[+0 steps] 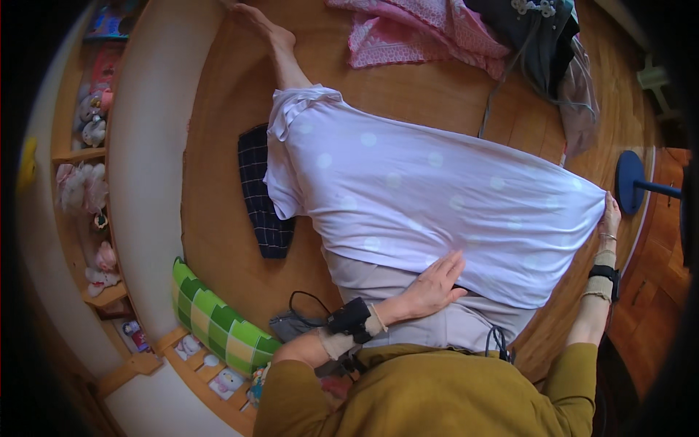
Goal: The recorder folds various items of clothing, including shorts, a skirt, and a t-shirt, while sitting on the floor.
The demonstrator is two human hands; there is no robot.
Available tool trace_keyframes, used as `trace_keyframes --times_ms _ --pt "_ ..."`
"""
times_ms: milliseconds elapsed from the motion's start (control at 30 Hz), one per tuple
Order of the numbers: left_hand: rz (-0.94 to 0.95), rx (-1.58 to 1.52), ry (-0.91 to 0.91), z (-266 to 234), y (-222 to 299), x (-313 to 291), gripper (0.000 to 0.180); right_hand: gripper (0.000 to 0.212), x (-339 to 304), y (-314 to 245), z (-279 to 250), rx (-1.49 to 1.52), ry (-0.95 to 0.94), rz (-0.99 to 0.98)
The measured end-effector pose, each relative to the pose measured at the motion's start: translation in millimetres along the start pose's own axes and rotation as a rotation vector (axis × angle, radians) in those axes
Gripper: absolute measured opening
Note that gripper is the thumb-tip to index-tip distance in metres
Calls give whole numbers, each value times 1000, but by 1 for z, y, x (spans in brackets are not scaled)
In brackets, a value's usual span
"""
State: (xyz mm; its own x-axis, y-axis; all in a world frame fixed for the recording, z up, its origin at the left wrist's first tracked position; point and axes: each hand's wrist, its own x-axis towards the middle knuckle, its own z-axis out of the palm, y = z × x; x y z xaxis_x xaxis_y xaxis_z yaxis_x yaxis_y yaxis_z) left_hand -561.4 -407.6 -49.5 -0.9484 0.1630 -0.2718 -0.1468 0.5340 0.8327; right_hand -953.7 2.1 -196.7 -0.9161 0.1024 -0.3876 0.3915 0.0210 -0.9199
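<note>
A pale lavender shirt [408, 182] with white dots lies stretched over my legs, its gathered sleeve end on the left. My left hand [435, 284] rests flat on its near edge, fingers stretched out. At the far right, my right hand [610, 217] is closed on a corner of the shirt and pulls it taut. Grey trousers [378, 284] show beneath the near edge. My bare foot [266, 25] sticks out past the sleeve end, at the upper left.
Dark checked folded cloth [258, 197] lies left of the shirt on the wooden floor [218, 146]. Pink patterned cloth [422, 33] and dark clothes [542, 51] are heaped beyond. A green checked cushion [218, 320], toy shelves [84, 156] and a blue round-based stand [628, 182] stand around.
</note>
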Motion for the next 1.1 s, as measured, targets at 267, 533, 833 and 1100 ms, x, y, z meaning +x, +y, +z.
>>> trace_keyframes --times_ms 267,533,833,1100 --pt "-4 201 165 -48 -2 18 58 16 -10 2 -4 84 -40 16" --pt "-119 462 165 -25 -26 -1 69 16 -9 -12 0 84 -111 -29" --pt "-36 -93 158 -47 -28 7 26 16 -1 -16 0 56 -103 -16" --pt "-124 827 645 -258 -120 78 27 16 -8 -22 0 43 -82 -38"
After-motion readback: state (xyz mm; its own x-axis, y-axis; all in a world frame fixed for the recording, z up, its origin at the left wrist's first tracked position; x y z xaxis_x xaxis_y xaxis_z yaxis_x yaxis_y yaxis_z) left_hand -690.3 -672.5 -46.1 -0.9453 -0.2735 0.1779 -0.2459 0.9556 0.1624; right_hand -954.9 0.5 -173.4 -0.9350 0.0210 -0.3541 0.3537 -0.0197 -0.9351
